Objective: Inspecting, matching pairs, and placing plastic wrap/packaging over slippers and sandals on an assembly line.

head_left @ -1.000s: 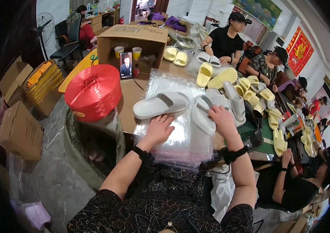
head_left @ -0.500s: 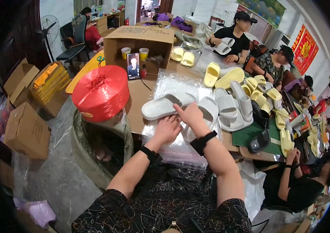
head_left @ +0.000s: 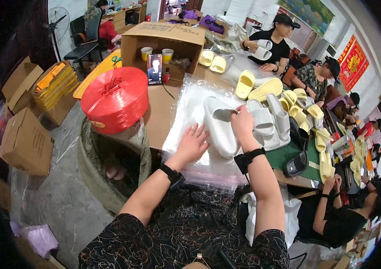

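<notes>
A pale grey slide slipper (head_left: pixel 220 130) lies lengthwise over a stack of clear plastic bags (head_left: pixel 186 101), its toe end away from me. My right hand (head_left: pixel 243 123) is closed on the slipper's right edge, by the strap; the fingertips are partly hidden. To the left of it, my left hand (head_left: pixel 192 143) rests on the bags with its fingers spread, holding nothing. More grey slippers (head_left: pixel 281 117) stand close to the right of my right hand.
A big red roll of plastic twine (head_left: pixel 115 101) stands at the left, near an open carton (head_left: pixel 163 33) with cups. A lit phone (head_left: pixel 155 69) leans before the carton. Yellow slippers (head_left: pixel 265 89) and a black slipper (head_left: pixel 298 162) crowd the right side. Co-workers (head_left: pixel 276 45) sit along the table.
The grey slipper has turned from lying crosswise to lengthwise and shifted right. My right hand has moved right with it, from pointing to gripping. My left hand has come away from the slipper.
</notes>
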`<action>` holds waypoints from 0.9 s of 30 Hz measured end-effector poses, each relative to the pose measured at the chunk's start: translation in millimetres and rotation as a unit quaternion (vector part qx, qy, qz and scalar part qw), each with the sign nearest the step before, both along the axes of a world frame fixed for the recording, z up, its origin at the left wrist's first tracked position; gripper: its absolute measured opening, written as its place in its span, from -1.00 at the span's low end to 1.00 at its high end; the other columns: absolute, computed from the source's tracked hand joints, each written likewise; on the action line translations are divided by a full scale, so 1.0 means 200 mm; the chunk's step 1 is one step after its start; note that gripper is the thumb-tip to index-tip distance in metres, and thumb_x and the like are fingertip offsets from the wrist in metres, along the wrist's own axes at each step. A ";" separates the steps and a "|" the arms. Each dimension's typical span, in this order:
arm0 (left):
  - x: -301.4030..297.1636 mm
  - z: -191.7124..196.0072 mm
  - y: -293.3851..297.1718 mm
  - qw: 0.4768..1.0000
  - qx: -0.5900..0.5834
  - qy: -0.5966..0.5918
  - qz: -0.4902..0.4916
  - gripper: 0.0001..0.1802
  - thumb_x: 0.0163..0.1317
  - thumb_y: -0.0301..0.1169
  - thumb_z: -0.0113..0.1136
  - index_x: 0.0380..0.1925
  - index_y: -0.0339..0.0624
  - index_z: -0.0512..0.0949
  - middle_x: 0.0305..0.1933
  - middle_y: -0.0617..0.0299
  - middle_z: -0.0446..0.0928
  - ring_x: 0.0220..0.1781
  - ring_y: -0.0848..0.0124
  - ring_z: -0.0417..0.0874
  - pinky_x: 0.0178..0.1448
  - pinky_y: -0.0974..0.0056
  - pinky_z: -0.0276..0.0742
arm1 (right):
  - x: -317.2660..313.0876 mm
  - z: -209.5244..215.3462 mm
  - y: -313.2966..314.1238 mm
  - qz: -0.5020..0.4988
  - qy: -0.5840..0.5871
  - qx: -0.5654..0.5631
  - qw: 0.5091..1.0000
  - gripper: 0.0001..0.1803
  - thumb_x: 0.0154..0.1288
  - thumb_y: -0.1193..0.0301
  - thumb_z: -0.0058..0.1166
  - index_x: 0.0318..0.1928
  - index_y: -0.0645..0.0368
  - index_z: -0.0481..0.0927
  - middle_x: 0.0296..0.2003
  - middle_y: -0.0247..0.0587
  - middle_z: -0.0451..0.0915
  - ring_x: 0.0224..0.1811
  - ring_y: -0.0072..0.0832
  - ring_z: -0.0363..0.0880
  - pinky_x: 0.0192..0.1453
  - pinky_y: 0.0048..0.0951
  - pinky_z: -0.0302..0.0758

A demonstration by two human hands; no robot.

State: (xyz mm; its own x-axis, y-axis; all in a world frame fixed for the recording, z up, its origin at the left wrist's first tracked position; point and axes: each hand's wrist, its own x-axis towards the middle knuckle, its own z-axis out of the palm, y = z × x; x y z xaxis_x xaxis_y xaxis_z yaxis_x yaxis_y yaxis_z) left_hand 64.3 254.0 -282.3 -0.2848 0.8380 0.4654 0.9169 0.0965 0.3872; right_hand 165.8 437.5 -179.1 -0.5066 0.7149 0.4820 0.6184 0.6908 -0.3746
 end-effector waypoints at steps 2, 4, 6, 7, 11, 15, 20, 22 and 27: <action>-0.02 0.01 0.01 0.996 -0.078 0.049 0.003 -0.32 0.24 -0.06 0.10 0.29 -0.20 0.38 0.40 -0.12 0.30 0.51 -0.06 0.14 0.56 -0.04 -0.06 | 0.01 -0.07 0.04 -0.004 0.017 -0.001 1.000 -0.68 0.19 0.28 0.16 -0.18 0.30 0.54 -0.39 0.11 0.66 -0.27 0.02 0.65 -0.14 -0.04 0.54; 0.01 0.01 0.03 0.998 -0.053 0.035 -0.002 -0.30 0.19 -0.08 0.14 0.29 -0.18 0.39 0.37 -0.08 0.35 0.51 -0.03 0.15 0.57 -0.02 -0.07 | 0.02 -0.11 0.02 0.048 0.065 -0.117 0.990 -0.56 0.12 0.15 0.28 -0.20 0.29 0.55 -0.41 0.08 0.66 -0.30 -0.03 0.66 -0.16 -0.12 0.56; 0.01 0.01 0.04 0.999 -0.031 0.009 -0.003 -0.31 0.18 -0.09 0.13 0.29 -0.19 0.39 0.34 -0.03 0.40 0.50 0.00 0.18 0.57 0.00 -0.06 | 0.04 -0.14 0.00 0.064 0.062 -0.145 0.985 -0.45 0.03 0.06 0.36 -0.22 0.30 0.55 -0.42 0.04 0.66 -0.31 -0.07 0.66 -0.16 -0.18 0.57; 0.01 0.01 0.02 0.999 -0.044 -0.001 0.005 -0.31 0.18 -0.10 0.13 0.28 -0.21 0.40 0.32 0.00 0.43 0.48 0.02 0.21 0.57 0.02 -0.05 | 0.05 -0.14 -0.05 0.093 0.047 -0.155 0.982 -0.46 0.04 0.05 0.36 -0.24 0.30 0.55 -0.43 0.02 0.66 -0.32 -0.08 0.66 -0.17 -0.19 0.57; -0.03 -0.05 0.03 0.999 -0.022 -0.026 -0.008 -0.32 0.17 -0.12 0.14 0.28 -0.19 0.40 0.31 -0.01 0.43 0.47 0.02 0.23 0.57 0.02 -0.05 | 0.12 -0.22 -0.15 0.049 -0.024 -0.055 0.997 -0.35 0.04 -0.08 0.32 -0.24 0.34 0.51 -0.42 0.06 0.64 -0.27 -0.05 0.67 -0.13 -0.15 0.58; -0.02 -0.02 0.03 1.000 -0.027 -0.011 0.008 -0.34 0.13 -0.15 0.18 0.25 -0.17 0.44 0.29 -0.02 0.45 0.45 -0.01 0.25 0.57 0.02 -0.04 | 0.05 -0.16 -0.15 -0.035 -0.134 -0.096 0.986 -0.12 0.11 -0.28 0.12 -0.04 0.42 0.48 -0.22 0.26 0.65 -0.11 0.08 0.66 0.01 -0.07 0.54; -0.01 0.03 0.04 0.995 -0.082 -0.048 -0.006 -0.17 0.07 0.01 0.19 0.32 -0.17 0.34 0.39 -0.03 0.35 0.51 0.00 0.16 0.59 0.04 -0.13 | -0.03 -0.28 0.00 -0.009 -0.117 -0.097 0.988 -0.33 0.25 -0.13 0.01 -0.13 0.35 0.51 -0.28 0.20 0.66 -0.20 0.06 0.67 -0.06 -0.03 0.57; -0.02 0.02 0.03 0.997 -0.066 -0.034 -0.003 -0.18 0.11 0.01 0.11 0.36 -0.15 0.31 0.44 -0.03 0.28 0.54 0.00 0.08 0.60 0.05 -0.15 | -0.03 -0.32 0.04 0.009 -0.080 -0.100 0.992 -0.44 0.26 -0.01 0.01 -0.14 0.34 0.50 -0.30 0.24 0.65 -0.21 0.13 0.64 -0.03 0.02 0.54; -0.06 0.02 0.01 0.985 -0.169 0.005 -0.036 -0.22 0.23 0.05 0.00 0.41 -0.09 0.25 0.52 0.00 0.13 0.59 0.00 -0.03 0.61 0.06 -0.17 | 0.11 -0.28 0.04 0.046 0.018 -0.105 0.993 -0.54 0.29 0.15 0.05 -0.18 0.41 0.46 -0.32 0.31 0.61 -0.20 0.22 0.59 -0.06 0.04 0.48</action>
State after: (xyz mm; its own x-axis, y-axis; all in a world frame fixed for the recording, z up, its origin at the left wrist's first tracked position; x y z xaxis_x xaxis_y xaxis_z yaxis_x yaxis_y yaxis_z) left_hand 52.9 256.6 -277.8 -0.2151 0.9638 0.1577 0.9295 0.1525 0.3358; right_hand 187.2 446.4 -235.7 -0.5601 0.7526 0.3462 0.5390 0.6484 -0.5376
